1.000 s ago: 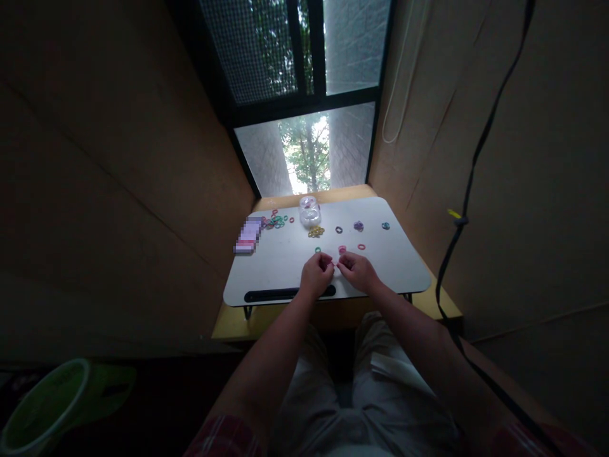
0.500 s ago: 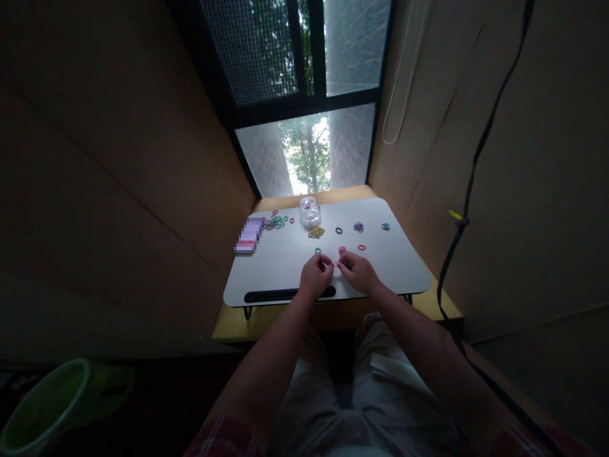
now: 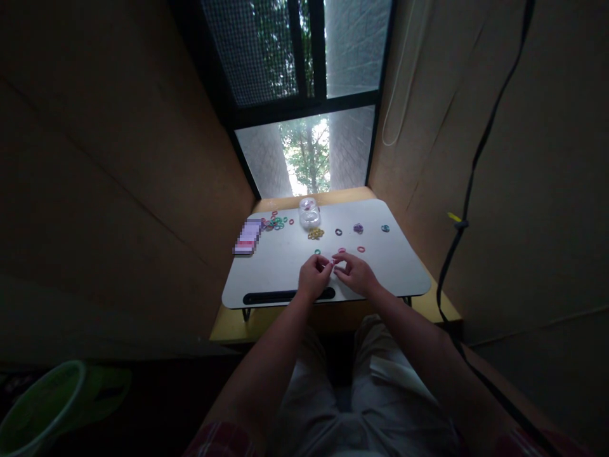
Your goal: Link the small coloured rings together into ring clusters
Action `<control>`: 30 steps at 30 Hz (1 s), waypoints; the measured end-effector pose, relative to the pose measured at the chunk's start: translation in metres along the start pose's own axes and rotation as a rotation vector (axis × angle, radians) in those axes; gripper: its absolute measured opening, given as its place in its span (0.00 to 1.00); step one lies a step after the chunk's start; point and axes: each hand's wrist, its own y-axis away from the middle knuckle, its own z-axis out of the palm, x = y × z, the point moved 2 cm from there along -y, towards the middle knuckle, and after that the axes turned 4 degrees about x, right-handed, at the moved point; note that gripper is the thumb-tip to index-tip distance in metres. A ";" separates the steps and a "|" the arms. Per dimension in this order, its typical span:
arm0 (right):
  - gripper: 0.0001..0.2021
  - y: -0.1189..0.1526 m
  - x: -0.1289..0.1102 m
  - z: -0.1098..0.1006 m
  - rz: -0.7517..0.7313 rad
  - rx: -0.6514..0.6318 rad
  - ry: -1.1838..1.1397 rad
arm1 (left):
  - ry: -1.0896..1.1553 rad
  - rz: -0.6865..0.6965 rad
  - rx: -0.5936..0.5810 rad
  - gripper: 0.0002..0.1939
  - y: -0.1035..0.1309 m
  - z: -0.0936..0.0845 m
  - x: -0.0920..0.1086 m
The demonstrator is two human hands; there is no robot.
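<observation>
My left hand [image 3: 314,277] is closed in a pinch over the front middle of the white lap table [image 3: 276,270]. At its fingertips is a small pink hair tie [image 3: 333,261], mostly covered by the fingers. Facing it, my right hand [image 3: 356,274] has thumb and index finger apart, the index tip close by the tie; whether it touches cannot be seen. Just beyond the hands lie a green hair tie [image 3: 317,252], a pink one [image 3: 342,250] and a red one [image 3: 361,249].
Farther back are a yellow pile [image 3: 316,234], a black tie [image 3: 338,232], a purple bunch [image 3: 358,228] and a blue-green bunch [image 3: 385,228]. A clear jar [image 3: 310,214] stands behind. Mixed ties [image 3: 276,223] lie beside a blurred phone-like rectangle [image 3: 248,237]. A dark slot [image 3: 271,296] edges the front.
The right thumb and index finger have spread from a pinch, and the index has moved toward the left fingertips. The pink tie between the hands now sits at the left fingertips.
</observation>
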 end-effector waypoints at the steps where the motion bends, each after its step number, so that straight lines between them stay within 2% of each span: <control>1: 0.18 0.000 -0.001 0.000 0.002 -0.006 0.006 | 0.013 -0.005 -0.004 0.11 0.000 0.000 0.000; 4: 0.17 0.001 -0.003 -0.001 0.006 -0.024 0.034 | 0.023 -0.015 -0.017 0.13 0.000 0.001 0.001; 10: 0.07 0.000 -0.004 -0.002 0.001 -0.013 0.056 | -0.004 0.004 -0.013 0.10 0.000 0.001 -0.001; 21: 0.04 0.000 -0.003 0.000 -0.021 -0.013 0.101 | -0.005 0.009 -0.004 0.10 -0.001 0.003 -0.007; 30: 0.04 0.001 -0.006 -0.001 -0.008 0.008 0.137 | -0.037 0.015 -0.017 0.09 0.000 0.001 -0.001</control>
